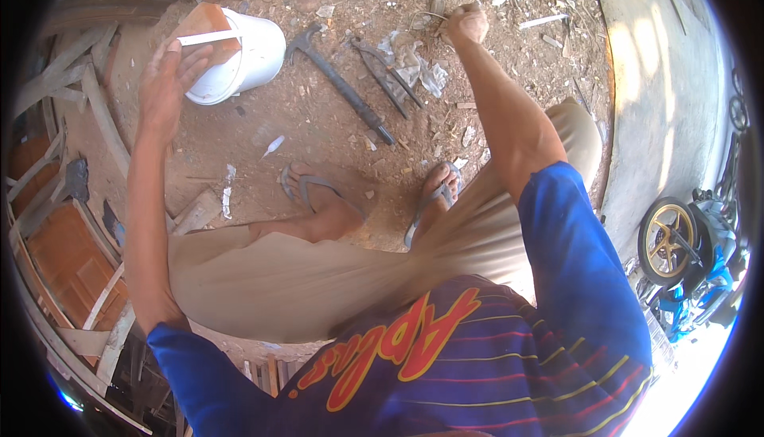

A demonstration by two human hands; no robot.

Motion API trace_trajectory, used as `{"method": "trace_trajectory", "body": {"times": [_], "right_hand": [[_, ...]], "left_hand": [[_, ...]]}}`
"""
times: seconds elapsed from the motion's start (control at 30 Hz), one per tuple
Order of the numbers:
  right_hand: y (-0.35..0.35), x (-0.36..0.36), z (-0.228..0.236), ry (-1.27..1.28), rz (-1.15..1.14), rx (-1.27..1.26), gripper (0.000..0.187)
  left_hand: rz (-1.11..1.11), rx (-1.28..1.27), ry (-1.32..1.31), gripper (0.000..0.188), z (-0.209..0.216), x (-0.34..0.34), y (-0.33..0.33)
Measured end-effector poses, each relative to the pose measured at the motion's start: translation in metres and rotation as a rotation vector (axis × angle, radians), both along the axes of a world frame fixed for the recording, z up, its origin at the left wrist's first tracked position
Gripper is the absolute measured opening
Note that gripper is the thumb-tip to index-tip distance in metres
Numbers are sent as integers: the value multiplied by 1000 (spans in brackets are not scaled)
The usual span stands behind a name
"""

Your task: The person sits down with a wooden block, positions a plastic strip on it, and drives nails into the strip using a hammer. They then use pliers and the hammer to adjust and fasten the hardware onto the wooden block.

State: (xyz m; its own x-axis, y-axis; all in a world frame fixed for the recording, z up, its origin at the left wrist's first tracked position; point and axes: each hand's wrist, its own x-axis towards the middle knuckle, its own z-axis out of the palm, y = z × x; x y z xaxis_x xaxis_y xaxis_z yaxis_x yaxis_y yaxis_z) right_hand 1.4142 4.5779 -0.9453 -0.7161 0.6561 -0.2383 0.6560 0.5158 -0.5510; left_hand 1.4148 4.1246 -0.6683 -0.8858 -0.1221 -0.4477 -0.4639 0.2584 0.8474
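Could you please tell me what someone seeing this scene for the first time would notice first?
Probably the white bucket at upper left, lying on the littered dirt ground, with the left hand beside it holding a thin pale strip. Next, the dark hammer in the middle, and the right hand reaching among scraps at the top.

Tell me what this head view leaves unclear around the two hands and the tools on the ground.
- Right hand: closed on something thin; too small to identify.
- Left hand: holds a pale strip; its palm is turned away.
- White bucket: contents hidden by its wall.
- Hammer and pliers: details blurred amid debris.
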Motion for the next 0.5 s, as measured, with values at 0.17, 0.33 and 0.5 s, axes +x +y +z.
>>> {"method": "trace_trajectory", "body": {"times": [0.17,0.33,0.5], "right_hand": [[32,-18,-19,-71,-83,156,39],[56,-32,-26,-265,-134,165,48],[37,-16,-25,-115,-217,105,37]], "left_hand": [[-113,-103,-6,48,-2,9,-18],[-213,-105,41,49,-6,14,-14],[-170,-119,-10,49,0,23,-14]]}}
